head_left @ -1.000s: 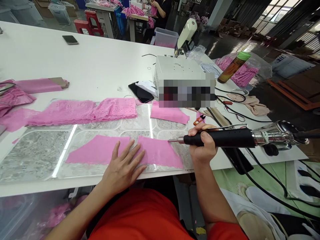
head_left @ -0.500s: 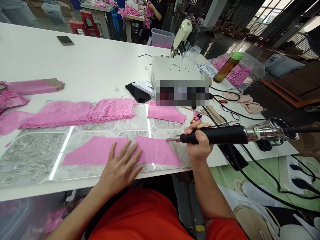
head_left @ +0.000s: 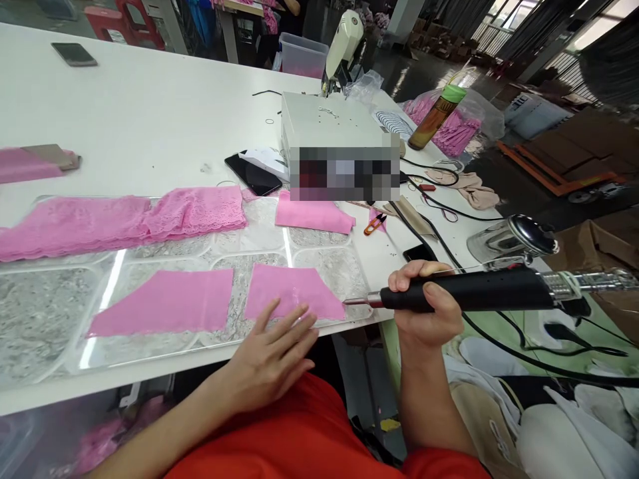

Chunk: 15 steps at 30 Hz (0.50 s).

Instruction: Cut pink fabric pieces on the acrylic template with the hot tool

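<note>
Reaching palm-down above the red shirt (head_left: 294, 432), left hand (head_left: 267, 356): fingers extended and slightly parted, grasping nothing; fingertips overlie the lower edge of the right piece (head_left: 292, 286). Pressure there: cannot tell.

Right hand (head_left: 424, 306): fingers curled around the black handle of the tool (head_left: 469, 291), thumb laid along its near side. Tool roughly level, metal tip pointing left, at the right piece's lower right corner; contact or slight gap not resolvable.

Right piece: pink, flat on the patterned mat (head_left: 44, 319), near the front edge of the white table (head_left: 170, 113). Left piece (head_left: 164, 303): also pink and flat, strip of mat visible between the two.

Next row back: lace stack (head_left: 120, 216) at left, upper piece (head_left: 314, 216) at right, orange snips (head_left: 374, 225) just right of that.

Farther: black phone (head_left: 254, 176) beside the pale box (head_left: 329, 120), front blurred out; bottle (head_left: 438, 116) with green cap, tilted in view; grey phone (head_left: 74, 54) at far left.

Beyond the table: clear bin (head_left: 304, 54), red stools (head_left: 120, 23).
</note>
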Motion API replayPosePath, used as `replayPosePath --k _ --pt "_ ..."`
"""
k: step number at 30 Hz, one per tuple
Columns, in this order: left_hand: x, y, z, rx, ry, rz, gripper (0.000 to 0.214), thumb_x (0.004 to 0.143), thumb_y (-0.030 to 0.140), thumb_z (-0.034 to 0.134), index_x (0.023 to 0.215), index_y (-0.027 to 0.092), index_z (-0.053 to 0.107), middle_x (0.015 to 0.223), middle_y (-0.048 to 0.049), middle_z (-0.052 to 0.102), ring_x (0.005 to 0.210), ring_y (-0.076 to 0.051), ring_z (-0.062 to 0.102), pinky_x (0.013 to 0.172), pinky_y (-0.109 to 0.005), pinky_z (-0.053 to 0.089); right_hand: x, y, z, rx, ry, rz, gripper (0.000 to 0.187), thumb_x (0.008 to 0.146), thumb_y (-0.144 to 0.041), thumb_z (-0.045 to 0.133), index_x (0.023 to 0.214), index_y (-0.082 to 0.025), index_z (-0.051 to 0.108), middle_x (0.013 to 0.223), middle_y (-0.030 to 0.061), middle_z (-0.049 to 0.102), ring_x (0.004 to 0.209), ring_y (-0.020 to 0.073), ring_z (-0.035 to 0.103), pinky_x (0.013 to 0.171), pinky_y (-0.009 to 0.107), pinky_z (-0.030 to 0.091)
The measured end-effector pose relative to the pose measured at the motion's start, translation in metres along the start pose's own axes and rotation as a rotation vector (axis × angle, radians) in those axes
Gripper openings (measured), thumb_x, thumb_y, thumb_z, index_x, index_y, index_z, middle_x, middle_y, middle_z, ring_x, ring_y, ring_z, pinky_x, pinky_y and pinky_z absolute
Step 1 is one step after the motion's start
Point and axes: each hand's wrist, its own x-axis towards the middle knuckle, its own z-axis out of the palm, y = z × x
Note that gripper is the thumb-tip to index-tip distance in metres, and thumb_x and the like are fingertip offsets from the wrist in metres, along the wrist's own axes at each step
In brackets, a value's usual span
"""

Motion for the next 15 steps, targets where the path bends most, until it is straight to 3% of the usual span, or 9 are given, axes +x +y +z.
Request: replayPosePath --k 6,15 --pt "0.015 0.006 0.025 -0.013 -0.071 0.086 0.036 0.096 0.034 0.055 0.125 0.013 0.059 0.135 -0.0103 0.06 0.135 -0.026 0.046 0.123 -0.052 0.008 -0.003 -0.002 -0.004 0.02 -0.014 0.008 0.012 0.065 -0.025 0.058 0.075 -0.02 0.056 0.07 -0.0015 0.054 0.052 0.0089 0.049 0.048 0.026 0.044" --pt "0.016 0.004 0.031 -0.012 -0.112 0.1 0.04 0.096 0.037 0.055 0.128 0.015 0.057 0.139 -0.0109 0.056 0.139 -0.026 0.041 0.123 -0.054 0.004 -0.002 -0.001 -0.004 0.042 -0.021 -0.005 0.012 0.064 -0.026 0.059 0.075 -0.021 0.058 0.069 -0.002 0.055 0.051 0.0093 0.05 0.048 0.026 0.043"
